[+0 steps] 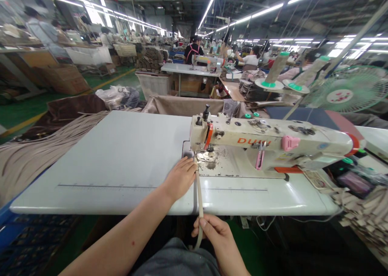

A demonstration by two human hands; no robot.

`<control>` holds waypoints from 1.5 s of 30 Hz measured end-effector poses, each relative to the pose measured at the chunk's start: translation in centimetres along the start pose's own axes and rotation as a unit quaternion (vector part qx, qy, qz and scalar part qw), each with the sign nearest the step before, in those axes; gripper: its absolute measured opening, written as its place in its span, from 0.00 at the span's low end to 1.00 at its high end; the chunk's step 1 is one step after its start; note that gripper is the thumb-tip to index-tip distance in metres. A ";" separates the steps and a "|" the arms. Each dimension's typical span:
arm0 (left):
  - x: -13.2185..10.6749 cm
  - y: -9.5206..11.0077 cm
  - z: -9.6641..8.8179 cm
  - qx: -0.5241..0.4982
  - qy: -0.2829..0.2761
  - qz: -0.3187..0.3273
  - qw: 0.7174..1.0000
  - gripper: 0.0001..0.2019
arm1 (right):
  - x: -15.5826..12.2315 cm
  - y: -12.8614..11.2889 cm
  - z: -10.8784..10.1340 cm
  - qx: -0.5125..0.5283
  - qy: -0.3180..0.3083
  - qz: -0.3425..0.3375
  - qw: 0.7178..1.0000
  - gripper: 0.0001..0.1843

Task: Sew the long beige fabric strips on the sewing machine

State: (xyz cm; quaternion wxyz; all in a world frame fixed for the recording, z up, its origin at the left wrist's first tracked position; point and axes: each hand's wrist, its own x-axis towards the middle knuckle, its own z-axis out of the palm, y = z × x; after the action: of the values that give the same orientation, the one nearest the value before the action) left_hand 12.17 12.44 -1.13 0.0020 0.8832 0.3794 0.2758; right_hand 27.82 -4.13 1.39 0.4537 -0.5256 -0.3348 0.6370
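A narrow beige fabric strip (pixel 199 195) runs from the needle area of a white sewing machine (pixel 230 140) down over the table's front edge. My left hand (pixel 180 178) lies flat on the table, fingers stretched forward, its fingertips beside the presser foot and touching the strip. Below the front edge, my right hand (pixel 216 231) pinches the strip between thumb and fingers. The strip's lower end drops near my lap. Where the strip meets the needle, the left fingers and machine head partly hide it.
The white table (pixel 121 154) carries a printed ruler line. Many beige strips (pixel 60 138) hang at the left, and more strips (pixel 370 215) are piled at the right. Pink-handled snips (pixel 260 159) rest against the machine. A green fan (pixel 348 92) and thread cones (pixel 275 70) stand behind.
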 end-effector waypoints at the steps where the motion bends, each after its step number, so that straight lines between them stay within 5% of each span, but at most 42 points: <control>1: 0.0 0.0 0.0 -0.001 0.003 0.002 1.000 0.13 | 0.0 0.0 0.0 -0.003 0.001 -0.002 1.000 0.22; 19: 0.3 0.0 0.3 0.018 -0.007 -0.026 0.999 0.19 | 1.0 1.8 -1.0 -0.031 -0.013 -0.004 0.999 0.25; 26: 0.4 0.3 -0.2 -0.011 -0.006 -0.007 1.000 0.12 | 1.6 1.9 -1.1 -0.016 0.011 -0.026 0.999 0.25; 32: 0.4 0.6 -1.0 -0.012 -0.041 0.029 0.999 0.07 | 1.3 2.0 -1.2 -0.021 -0.052 -0.037 0.998 0.22; 40: 0.3 0.5 -0.6 -0.017 -0.049 0.022 0.998 0.08 | 1.2 0.2 -1.1 -0.103 -0.028 -0.105 0.989 0.18; 45: 0.2 0.6 -0.6 -0.020 -0.054 0.020 0.998 0.08 | 1.3 -0.6 -0.5 -0.048 -0.013 -0.043 0.998 0.23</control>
State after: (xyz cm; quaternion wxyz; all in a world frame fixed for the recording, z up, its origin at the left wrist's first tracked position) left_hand 12.39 12.07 -0.39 0.0350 0.9041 0.3551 0.2350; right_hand 28.34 -2.73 1.33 0.4502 -0.5234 -0.3929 0.6074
